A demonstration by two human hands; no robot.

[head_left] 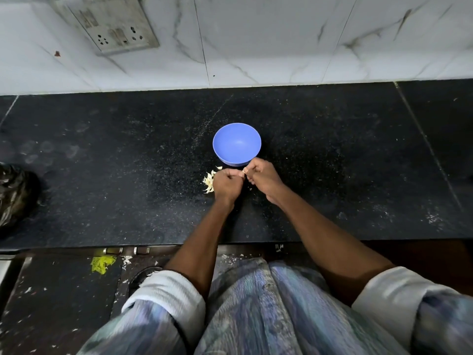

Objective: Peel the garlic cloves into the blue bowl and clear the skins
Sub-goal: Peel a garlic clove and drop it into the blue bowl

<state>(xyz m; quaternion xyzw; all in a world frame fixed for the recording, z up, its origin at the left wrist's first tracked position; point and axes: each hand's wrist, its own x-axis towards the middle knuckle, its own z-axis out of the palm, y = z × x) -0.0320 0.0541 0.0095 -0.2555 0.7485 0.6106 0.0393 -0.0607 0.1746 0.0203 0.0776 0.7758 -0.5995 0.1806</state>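
Evidently mid-peel, both hands, left hand (227,185) and right hand (261,176), pinch a garlic clove (244,171) beside the blue bowl (236,144); stripping skin comes next.

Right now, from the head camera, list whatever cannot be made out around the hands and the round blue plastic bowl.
- Garlic clove: only a pale sliver shows between the left hand and right hand; curled fingers hide the rest.
- Pile of pale garlic skins: partly behind the left hand.
- Round blue plastic bowl: near wall partly covered by the right hand.
- Dark plastic bag: cut by the left edge.
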